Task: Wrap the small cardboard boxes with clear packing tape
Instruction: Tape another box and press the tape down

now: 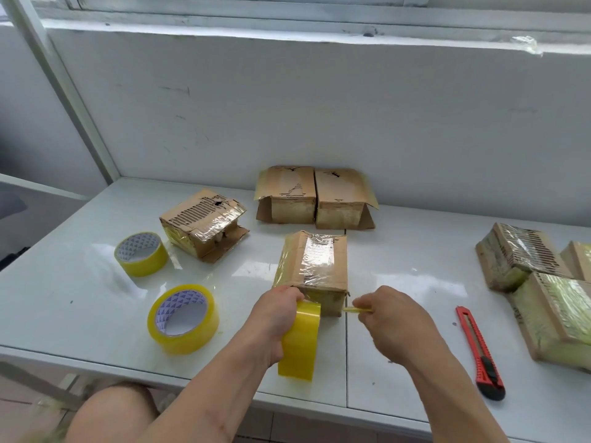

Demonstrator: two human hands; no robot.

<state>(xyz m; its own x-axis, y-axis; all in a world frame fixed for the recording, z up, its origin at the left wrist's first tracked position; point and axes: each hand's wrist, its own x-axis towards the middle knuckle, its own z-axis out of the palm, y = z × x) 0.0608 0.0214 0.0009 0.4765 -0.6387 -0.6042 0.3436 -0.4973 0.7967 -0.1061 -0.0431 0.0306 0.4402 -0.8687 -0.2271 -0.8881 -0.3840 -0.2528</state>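
Left hand [277, 318] gripping a yellow-tinted tape roll [300, 340], right hand [388, 321] pinching its free end [357, 310], a half-wrapped brown cardboard box [315, 266] awaits; three flapped boxes [315, 196] at twelve o'clock remain.

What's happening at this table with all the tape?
A person is taping up small cardboard boxes. The left hand grips a yellow-tinted roll of packing tape, while the right hand pinches its pulled-out tape end in front of a partly wrapped brown cardboard box. A red utility knife lies on the white table.
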